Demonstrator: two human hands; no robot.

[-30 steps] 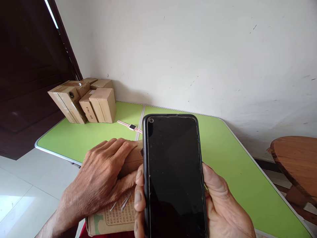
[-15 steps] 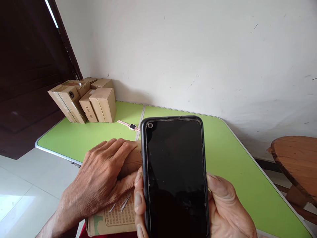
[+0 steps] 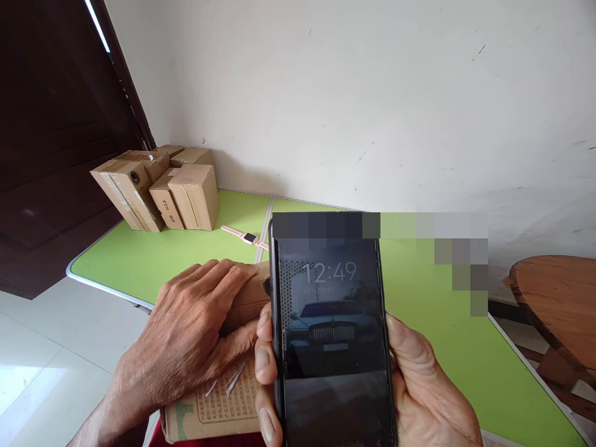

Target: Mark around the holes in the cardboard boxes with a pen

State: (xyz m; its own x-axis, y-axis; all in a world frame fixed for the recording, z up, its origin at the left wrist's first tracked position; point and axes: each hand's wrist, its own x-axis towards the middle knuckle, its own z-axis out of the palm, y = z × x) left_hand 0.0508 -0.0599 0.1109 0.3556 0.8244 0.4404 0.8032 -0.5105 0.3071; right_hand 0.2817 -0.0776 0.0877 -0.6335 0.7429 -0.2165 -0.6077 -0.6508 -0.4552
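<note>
My right hand (image 3: 426,379) grips a black smartphone (image 3: 338,397) upright, thumb along one side and fingertips wrapped around the other. Its lit, dim screen reads 12:49 over a picture of a car. To the left, my left hand (image 3: 195,329) lies over a cardboard box (image 3: 218,422) with printed writing, fingers bent across its top and the thumb on the near face. Part of this box is hidden behind the phone and the hand. A pink-strapped smartwatch (image 3: 250,238) lies on the table beyond, its strap end partly covered by the phone.
Several cardboard boxes (image 3: 193,195) stand together at the back left of the green table (image 3: 442,347). A white wall (image 3: 349,105) rises behind it. There is a dark door (image 3: 51,124) on the left and a wooden stool (image 3: 559,298) on the right. Blurred blocks cover the phone's top.
The phone's screen has gone from black to lit, showing the time and a car. The phone has shifted slightly in my right hand's grip. My left hand stays on the box.
</note>
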